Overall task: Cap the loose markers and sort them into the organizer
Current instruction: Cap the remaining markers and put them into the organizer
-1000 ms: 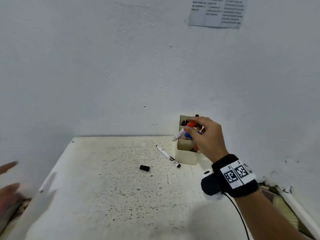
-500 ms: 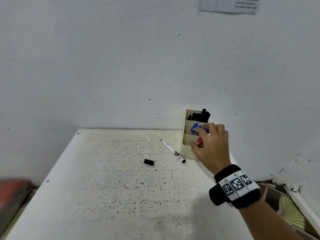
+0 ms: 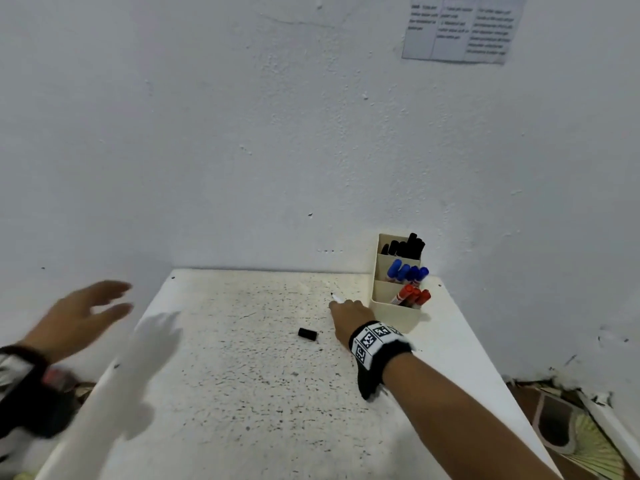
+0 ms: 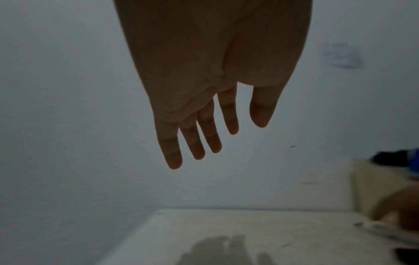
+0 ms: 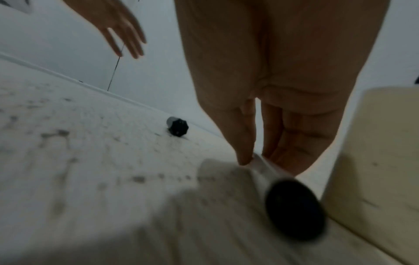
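Note:
A white marker with a black end [image 3: 336,298] lies uncapped on the table, just left of the cream organizer [image 3: 394,315]. My right hand [image 3: 343,306] is down on it. In the right wrist view the thumb and fingers [image 5: 243,157] pinch its barrel [image 5: 266,168]. Its black cap [image 3: 307,333] lies loose on the table to the left of that hand, also seen as the black cap [image 5: 178,126]. My left hand [image 3: 86,306] hovers open and empty over the table's left edge, fingers spread [image 4: 204,141].
The organizer's three compartments hold black markers [image 3: 408,245] at the back, blue markers [image 3: 407,271] in the middle and red markers [image 3: 412,296] in front. The speckled white table [image 3: 242,393] meets walls behind and to the right. A paper sheet [image 3: 460,29] hangs on the wall.
My right hand left the red marker in the organizer's front compartment and came down left onto the marker on the table. My left hand rose into view from the left.

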